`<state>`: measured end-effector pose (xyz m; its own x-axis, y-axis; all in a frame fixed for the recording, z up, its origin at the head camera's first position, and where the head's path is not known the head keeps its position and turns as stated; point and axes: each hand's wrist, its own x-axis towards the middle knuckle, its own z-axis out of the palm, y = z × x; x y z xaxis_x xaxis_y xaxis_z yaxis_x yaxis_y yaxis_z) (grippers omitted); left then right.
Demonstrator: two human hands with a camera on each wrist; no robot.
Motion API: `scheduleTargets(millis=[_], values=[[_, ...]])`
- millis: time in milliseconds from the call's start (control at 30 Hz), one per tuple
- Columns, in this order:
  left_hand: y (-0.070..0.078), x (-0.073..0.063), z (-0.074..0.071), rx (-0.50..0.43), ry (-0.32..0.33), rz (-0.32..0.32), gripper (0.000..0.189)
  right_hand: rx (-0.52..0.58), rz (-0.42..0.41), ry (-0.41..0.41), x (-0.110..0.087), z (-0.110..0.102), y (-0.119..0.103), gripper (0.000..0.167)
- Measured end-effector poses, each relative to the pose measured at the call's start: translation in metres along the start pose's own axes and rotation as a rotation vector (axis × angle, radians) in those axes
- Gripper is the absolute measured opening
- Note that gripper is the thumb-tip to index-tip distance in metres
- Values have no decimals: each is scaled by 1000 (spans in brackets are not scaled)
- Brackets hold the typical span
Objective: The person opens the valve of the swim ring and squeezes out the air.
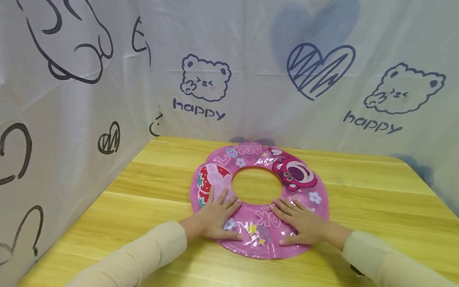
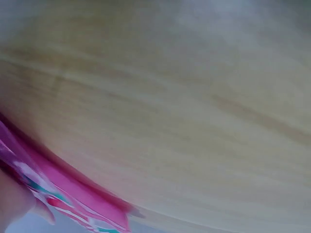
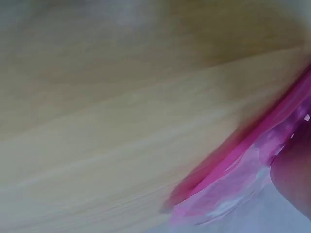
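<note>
A pink inflatable swim ring (image 1: 258, 247) lies flat on the wooden table, printed with a bear, strawberries, flowers and lettering. Its surface is glossy and puffed up. My left hand (image 1: 219, 217) rests on the ring's near left part with fingers spread, the thumb pointing toward the middle. On the near right part lies my right hand (image 1: 303, 221), its fingers straight and pointing at the ring's hole. In the left wrist view the ring's pink edge (image 2: 82, 191) shows at the lower left beside part of the hand. The right wrist view has the ring's edge (image 3: 233, 170) at the lower right.
The yellow wood-grain table (image 1: 143, 199) reaches back to a white cloth backdrop (image 1: 258, 107) with bear and heart drawings. Another white cloth (image 1: 71, 131) hangs along the left side of the table. A dark object (image 1: 356, 272) shows beneath the right sleeve.
</note>
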<state>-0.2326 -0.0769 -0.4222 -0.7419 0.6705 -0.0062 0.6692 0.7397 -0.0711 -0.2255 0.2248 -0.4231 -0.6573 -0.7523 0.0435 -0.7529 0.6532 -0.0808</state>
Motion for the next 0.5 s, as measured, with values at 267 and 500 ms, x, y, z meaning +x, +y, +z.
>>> scheduleTargets(millis=[267, 500], values=[[8, 1, -8, -38, -31, 78, 87, 103, 136, -22, -19, -13, 25, 93], [12, 5, -11, -77, -32, 101, 80, 106, 180, -20, -23, -21, 39, 93]])
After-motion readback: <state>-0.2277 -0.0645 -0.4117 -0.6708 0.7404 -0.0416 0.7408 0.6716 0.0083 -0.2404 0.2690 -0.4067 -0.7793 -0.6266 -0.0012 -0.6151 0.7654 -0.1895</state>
